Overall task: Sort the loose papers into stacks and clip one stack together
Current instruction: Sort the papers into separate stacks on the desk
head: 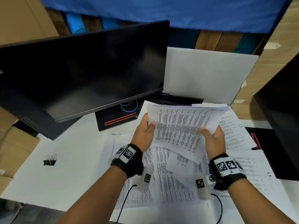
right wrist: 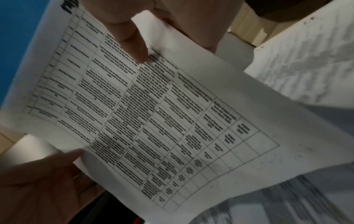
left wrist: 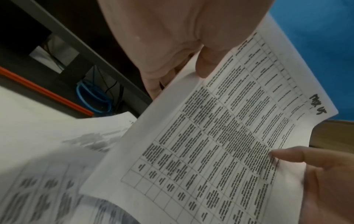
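Observation:
I hold a sheaf of printed table sheets [head: 179, 126] lifted above the desk, tilted up at the far end. My left hand [head: 146, 126] grips its left edge, thumb on top [left wrist: 206, 63], fingers underneath. My right hand [head: 210, 135] grips the right edge, thumb [right wrist: 134, 44] pressed on the print. The top sheet [left wrist: 220, 136] carries handwriting at one corner. Loose printed papers [head: 161, 183] lie spread on the white desk below. A black binder clip [head: 49, 160] stands alone on the desk, far left of both hands.
A dark monitor [head: 84, 70] stands at the back left, its stand [head: 118, 118] with a red stripe just beyond the papers. A white board [head: 207, 75] leans behind. A black box [head: 281, 110] and a flat black item [head: 265, 146] border the right. Cardboard [head: 14, 143] surrounds the desk.

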`<state>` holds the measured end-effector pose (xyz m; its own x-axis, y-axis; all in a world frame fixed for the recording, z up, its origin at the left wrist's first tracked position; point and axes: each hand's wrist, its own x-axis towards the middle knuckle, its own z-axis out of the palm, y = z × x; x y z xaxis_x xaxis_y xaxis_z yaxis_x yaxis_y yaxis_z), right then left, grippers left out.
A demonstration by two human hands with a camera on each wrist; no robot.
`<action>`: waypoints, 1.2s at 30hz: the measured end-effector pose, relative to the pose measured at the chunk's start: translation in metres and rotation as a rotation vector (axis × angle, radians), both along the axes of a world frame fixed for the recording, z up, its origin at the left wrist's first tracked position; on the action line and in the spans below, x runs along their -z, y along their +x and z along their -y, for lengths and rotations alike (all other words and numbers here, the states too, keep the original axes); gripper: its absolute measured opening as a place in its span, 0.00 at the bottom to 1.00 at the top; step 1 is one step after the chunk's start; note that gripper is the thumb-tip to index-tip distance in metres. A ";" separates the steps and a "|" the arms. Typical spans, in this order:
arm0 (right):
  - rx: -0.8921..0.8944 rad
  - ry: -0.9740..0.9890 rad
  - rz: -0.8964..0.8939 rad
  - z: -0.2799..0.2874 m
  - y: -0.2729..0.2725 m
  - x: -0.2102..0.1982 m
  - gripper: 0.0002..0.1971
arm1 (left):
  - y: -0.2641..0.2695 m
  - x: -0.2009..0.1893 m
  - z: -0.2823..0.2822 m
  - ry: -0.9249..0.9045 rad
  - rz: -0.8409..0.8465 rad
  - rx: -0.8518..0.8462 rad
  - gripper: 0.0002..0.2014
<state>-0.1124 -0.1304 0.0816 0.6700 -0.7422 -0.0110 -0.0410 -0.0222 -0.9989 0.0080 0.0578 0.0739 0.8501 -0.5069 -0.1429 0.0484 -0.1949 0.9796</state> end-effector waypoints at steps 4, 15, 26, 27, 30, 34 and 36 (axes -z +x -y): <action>0.025 0.040 -0.114 0.000 -0.009 0.025 0.09 | -0.019 0.014 -0.002 0.027 -0.058 -0.029 0.25; 0.061 0.195 -0.111 0.002 -0.011 0.030 0.10 | -0.024 0.035 0.000 -0.004 0.006 -0.058 0.09; 0.200 0.124 -0.160 0.048 -0.021 0.034 0.13 | 0.042 0.095 -0.057 0.914 0.048 -0.022 0.24; 0.209 0.122 -0.156 0.047 -0.023 0.034 0.14 | 0.043 0.098 -0.059 0.956 0.059 0.002 0.24; 0.221 0.122 -0.144 0.047 -0.030 0.035 0.16 | 0.040 0.099 -0.062 0.996 0.112 0.019 0.18; 0.239 0.108 -0.163 0.051 -0.035 0.039 0.16 | 0.032 0.089 -0.060 0.881 0.147 -0.061 0.03; 0.250 0.098 -0.174 0.054 -0.036 0.040 0.18 | 0.027 0.079 -0.058 0.717 0.135 -0.191 0.02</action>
